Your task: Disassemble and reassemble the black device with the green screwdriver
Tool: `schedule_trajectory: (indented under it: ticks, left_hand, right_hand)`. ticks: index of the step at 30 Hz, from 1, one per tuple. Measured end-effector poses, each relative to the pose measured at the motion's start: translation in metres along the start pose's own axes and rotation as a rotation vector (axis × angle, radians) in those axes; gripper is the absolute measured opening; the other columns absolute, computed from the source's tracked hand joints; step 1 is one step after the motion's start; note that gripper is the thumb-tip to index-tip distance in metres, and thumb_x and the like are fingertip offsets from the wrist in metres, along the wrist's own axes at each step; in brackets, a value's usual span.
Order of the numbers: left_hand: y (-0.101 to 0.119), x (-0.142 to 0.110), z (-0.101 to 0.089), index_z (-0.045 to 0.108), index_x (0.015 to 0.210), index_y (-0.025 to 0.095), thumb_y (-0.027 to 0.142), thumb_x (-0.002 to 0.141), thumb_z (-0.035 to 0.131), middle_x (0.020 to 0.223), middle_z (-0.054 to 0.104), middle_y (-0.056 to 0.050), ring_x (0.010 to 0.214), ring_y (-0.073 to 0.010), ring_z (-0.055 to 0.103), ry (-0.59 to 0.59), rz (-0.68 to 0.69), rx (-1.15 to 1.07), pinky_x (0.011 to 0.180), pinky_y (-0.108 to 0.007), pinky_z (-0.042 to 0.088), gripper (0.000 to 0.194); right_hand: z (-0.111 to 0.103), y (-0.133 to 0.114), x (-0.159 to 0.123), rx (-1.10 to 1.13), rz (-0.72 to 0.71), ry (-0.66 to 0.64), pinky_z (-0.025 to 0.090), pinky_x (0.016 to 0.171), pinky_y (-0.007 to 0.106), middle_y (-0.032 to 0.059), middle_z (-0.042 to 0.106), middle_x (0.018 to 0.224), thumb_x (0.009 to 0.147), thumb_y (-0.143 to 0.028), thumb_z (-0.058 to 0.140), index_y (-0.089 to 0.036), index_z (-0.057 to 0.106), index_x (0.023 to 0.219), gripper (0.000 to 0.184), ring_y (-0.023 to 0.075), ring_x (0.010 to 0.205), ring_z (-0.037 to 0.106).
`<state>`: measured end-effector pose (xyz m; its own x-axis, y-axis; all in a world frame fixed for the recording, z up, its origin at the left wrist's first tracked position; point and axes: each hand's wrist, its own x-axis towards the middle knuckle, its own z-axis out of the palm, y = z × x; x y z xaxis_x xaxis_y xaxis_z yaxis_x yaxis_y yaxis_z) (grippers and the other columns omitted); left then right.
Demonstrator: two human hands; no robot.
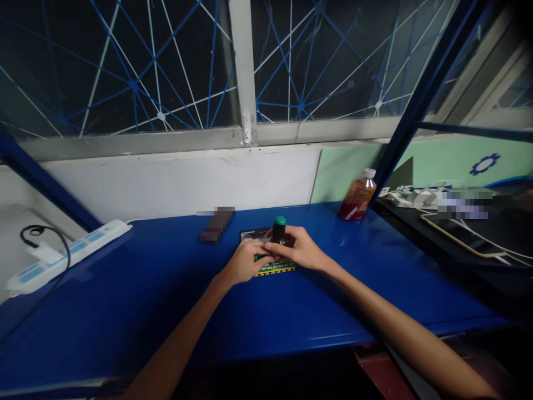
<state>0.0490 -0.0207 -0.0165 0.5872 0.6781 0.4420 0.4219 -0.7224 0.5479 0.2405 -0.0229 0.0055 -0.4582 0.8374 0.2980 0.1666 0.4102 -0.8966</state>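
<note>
A green circuit board (278, 268) with yellow terminals along its near edge lies on the blue table (166, 311), partly on a dark flat case (253, 234). My right hand (298, 248) is closed round a screwdriver (278, 228) with a black and green handle, held upright over the board. My left hand (245, 262) rests on the board's left part with fingers curled against the screwdriver's shaft. The tip is hidden by my fingers.
A blurred dark object (215, 224) lies just left of the board. A bottle of orange drink (357, 196) stands at the back right. A white power strip (66, 253) sits at the far left. Cables and a charger (420, 197) lie on the dark side table (478, 244).
</note>
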Motion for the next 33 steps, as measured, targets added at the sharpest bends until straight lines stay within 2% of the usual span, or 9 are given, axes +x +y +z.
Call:
schedule_trajectory:
  ticks: [6,11,18,22,27,33]
  left_hand:
    - [-0.0009,0.0004,0.0002,0.077,0.089,0.021,0.024,0.087,0.063,0.094,0.074,-0.005,0.089,-0.0196,0.067,-0.031,-0.005,-0.032,0.083,-0.032,0.050,0.014]
    - [-0.0006,0.0009,0.0003,0.077,0.082,0.020,0.027,0.085,0.064,0.083,0.074,-0.004,0.080,-0.0194,0.067,0.024,-0.006,-0.018,0.079,-0.033,0.050,0.015]
    - [0.0009,0.0001,-0.0009,0.077,0.094,0.022,0.023,0.087,0.060,0.095,0.074,-0.006,0.093,-0.0210,0.067,-0.052,-0.025,-0.031,0.087,-0.035,0.049,0.018]
    - [-0.0010,0.0001,0.0007,0.077,0.089,0.022,0.025,0.087,0.061,0.091,0.074,-0.006,0.088,-0.0211,0.067,-0.018,-0.021,0.026,0.084,-0.035,0.049,0.017]
    - [-0.0006,0.0008,0.0020,0.076,0.090,0.020,0.022,0.087,0.062,0.096,0.074,-0.005,0.093,-0.0198,0.066,-0.055,-0.003,-0.039,0.087,-0.033,0.049,0.014]
    - [-0.0027,0.0012,0.0044,0.076,0.087,0.021,0.025,0.087,0.063,0.095,0.074,-0.005,0.093,-0.0203,0.066,-0.034,0.007,-0.033,0.088,-0.034,0.048,0.013]
  right_hand:
    - [-0.0002,0.0009,0.0005,0.026,-0.007,-0.010,0.046,0.058,0.028,0.0015,0.064,0.073,0.081,-0.041,0.069,-0.015,0.064,0.099,0.031,0.0123,0.061,0.057]
    - [0.0001,-0.0004,-0.0006,-0.008,0.005,-0.003,0.045,0.057,0.028,0.0018,0.064,0.074,0.079,-0.042,0.071,-0.016,0.065,0.098,0.033,0.0134,0.062,0.057]
    - [0.0009,-0.0034,-0.0003,-0.030,0.000,0.003,0.043,0.055,0.028,0.0009,0.062,0.069,0.084,-0.043,0.064,-0.016,0.065,0.102,0.033,0.0124,0.059,0.054]
    - [0.0008,-0.0045,-0.0004,-0.046,-0.007,0.024,0.042,0.056,0.028,0.0017,0.063,0.073,0.084,-0.045,0.064,-0.016,0.066,0.098,0.032,0.0126,0.062,0.055]
    - [0.0012,-0.0042,-0.0022,-0.033,-0.008,0.016,0.041,0.054,0.027,0.0000,0.061,0.067,0.085,-0.043,0.063,-0.015,0.064,0.097,0.030,0.0116,0.058,0.053]
    - [0.0020,-0.0005,-0.0019,-0.043,-0.017,0.049,0.044,0.057,0.028,0.0015,0.063,0.073,0.083,-0.043,0.066,-0.016,0.065,0.097,0.031,0.0131,0.062,0.056]
